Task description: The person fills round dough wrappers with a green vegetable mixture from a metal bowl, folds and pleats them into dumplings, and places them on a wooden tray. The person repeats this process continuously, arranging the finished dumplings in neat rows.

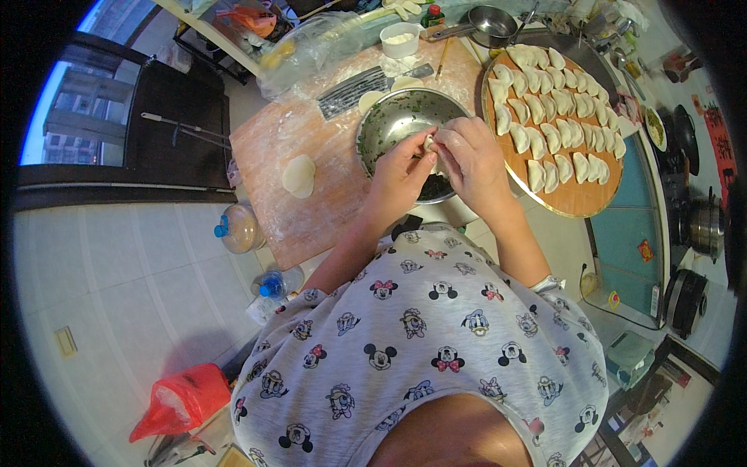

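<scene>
Both my left hand (402,169) and my right hand (474,160) pinch one pale dumpling (430,144), mostly hidden by my fingers. They are over the near part of a steel mixing bowl (408,108), whose inner wall is flecked with green filling; dark filling (435,188) lies at its near side. Round dough wrappers (299,176) overlap on the floured wooden board (262,152) to the left, and more wrappers (371,101) lie just beyond the bowl. On the right, a round tray (583,204) carries several rows of folded dumplings (548,137).
A broad dark blade (353,90) dusted with flour lies behind the bowl. Past it stand a white cup of flour (400,41), a plastic bag (315,49) and a small pan (493,26). Water bottles (239,229) stand below the board's left edge.
</scene>
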Tool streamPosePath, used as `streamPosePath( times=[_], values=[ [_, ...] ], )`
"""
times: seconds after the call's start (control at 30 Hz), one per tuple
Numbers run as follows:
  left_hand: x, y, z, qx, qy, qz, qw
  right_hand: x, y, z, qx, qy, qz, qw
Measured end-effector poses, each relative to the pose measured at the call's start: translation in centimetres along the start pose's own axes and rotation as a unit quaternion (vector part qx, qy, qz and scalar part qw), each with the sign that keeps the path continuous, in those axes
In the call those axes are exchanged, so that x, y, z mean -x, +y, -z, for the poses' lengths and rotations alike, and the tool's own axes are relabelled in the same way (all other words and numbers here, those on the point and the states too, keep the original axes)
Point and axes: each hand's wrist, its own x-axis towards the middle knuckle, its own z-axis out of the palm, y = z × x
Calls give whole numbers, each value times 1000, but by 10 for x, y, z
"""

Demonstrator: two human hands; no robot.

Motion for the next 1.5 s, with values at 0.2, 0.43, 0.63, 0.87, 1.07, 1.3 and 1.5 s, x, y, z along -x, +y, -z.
streamPosePath(
  times=[0.2, 0.43, 0.63, 0.87, 1.07, 1.3, 1.5],
  values=[
    [-2, 5, -2, 122, -37, -36, 991, -3, 6, -10, -330, 48, -116, 936],
    [-1, 18, -11, 225, -66, 23, 972, 7, 15, -16, -332, 3, -144, 932],
    [-2, 7, -18, 277, -43, 85, 956, 17, 9, -26, -426, 91, -200, 878],
    [-4, 6, -30, 306, -37, 106, 945, 31, 19, -23, -320, 81, -161, 930],
    [-6, 5, -47, 301, -14, 99, 948, 39, 26, -17, -339, 102, -208, 912],
    [-14, 6, -66, 264, -37, 94, 959, 49, 28, -8, -235, 138, -203, 941],
    [-23, -4, -95, 208, 32, 87, 974, 60, 36, 9, -222, 136, -254, 932]
  ],
)
